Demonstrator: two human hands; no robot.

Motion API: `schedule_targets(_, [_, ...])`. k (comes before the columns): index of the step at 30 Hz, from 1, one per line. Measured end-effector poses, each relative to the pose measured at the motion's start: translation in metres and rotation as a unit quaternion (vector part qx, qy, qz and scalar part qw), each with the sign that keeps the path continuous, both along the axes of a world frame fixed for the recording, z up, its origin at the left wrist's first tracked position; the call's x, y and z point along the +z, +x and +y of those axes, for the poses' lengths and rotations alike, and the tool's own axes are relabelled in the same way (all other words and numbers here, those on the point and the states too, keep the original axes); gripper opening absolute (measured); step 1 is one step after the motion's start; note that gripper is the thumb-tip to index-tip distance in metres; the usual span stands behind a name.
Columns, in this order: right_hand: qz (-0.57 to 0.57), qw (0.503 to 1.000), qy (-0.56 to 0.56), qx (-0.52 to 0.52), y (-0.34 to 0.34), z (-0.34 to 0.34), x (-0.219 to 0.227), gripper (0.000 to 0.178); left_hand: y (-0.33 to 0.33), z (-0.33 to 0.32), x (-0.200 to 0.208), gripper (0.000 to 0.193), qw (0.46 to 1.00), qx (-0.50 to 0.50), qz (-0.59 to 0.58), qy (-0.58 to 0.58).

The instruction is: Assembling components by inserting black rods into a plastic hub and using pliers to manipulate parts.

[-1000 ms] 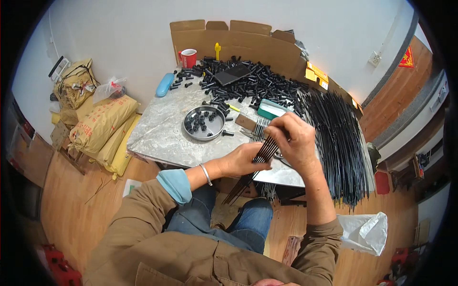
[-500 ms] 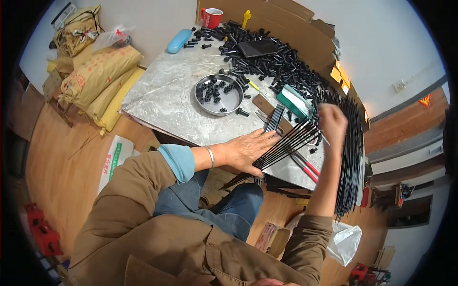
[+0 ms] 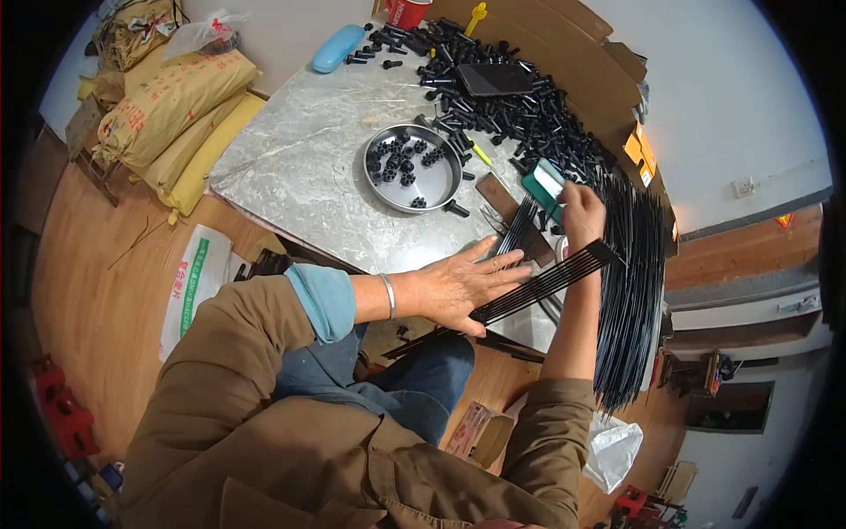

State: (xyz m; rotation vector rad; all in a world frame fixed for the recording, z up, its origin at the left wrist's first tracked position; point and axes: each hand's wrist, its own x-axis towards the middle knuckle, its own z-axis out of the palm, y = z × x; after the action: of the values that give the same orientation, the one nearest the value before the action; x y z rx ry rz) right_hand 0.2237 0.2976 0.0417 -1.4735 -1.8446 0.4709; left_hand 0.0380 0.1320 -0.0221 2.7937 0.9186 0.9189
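Observation:
My left hand (image 3: 460, 286) lies flat with fingers spread on a row of thin black rods (image 3: 551, 284). The rods slant across the table's front edge, their far ends reaching over my right forearm. Beyond its fingertips is a second small group of dark thin rods (image 3: 522, 220), resting by a brown flat bar (image 3: 496, 196). My right hand (image 3: 582, 213) is at the near end of a green case (image 3: 539, 187) with something white inside. Its fingers are curled together; whatever they may hold is too small to make out.
A steel bowl (image 3: 367, 181) holds small black parts. Behind it spreads a heap of black bolt-like pieces (image 3: 546, 110), with a dark flat device (image 3: 495, 79) on top. A large bundle of black rods (image 3: 630, 300) hangs over the right edge. A blue case (image 3: 337, 48) lies at the far left.
My right hand has moved from the rods' far ends leftward to the green case. The fanned rods now lie closer together. My left hand stays on them, and the view has shifted slightly.

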Motion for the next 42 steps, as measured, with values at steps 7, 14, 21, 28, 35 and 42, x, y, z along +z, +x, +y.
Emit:
schedule_targets(7, [-0.1,0.992,-0.053,-0.049,0.026,-0.004,-0.026,0.031,0.002,0.004,-0.002,0.078,0.999,-0.009,0.038,-0.028])
schedule_targets(14, [0.022,0.999,-0.027,-0.025,0.012,-0.005,-0.036,0.026,0.0,0.002,0.001,0.076,0.999,-0.013,0.042,-0.031])
schedule_targets(21, [0.002,0.978,0.206,-0.019,0.062,0.004,-0.064,0.03,0.001,0.002,-0.001,0.073,1.0,-0.01,0.022,-0.013])
schedule_targets(28, [0.057,0.973,-0.223,0.002,0.013,-0.041,-0.019,0.029,-0.003,0.001,0.001,0.068,0.997,-0.039,0.037,-0.05])
schedule_targets(35, [0.009,0.979,-0.198,0.042,0.012,-0.002,-0.028,0.042,-0.003,0.002,-0.003,0.065,0.998,-0.054,0.011,-0.029])
schedule_targets(42, [0.292,0.921,-0.257,0.035,0.026,-0.016,-0.011,0.019,-0.003,0.004,-0.001,0.069,0.997,-0.071,-0.006,-0.021])
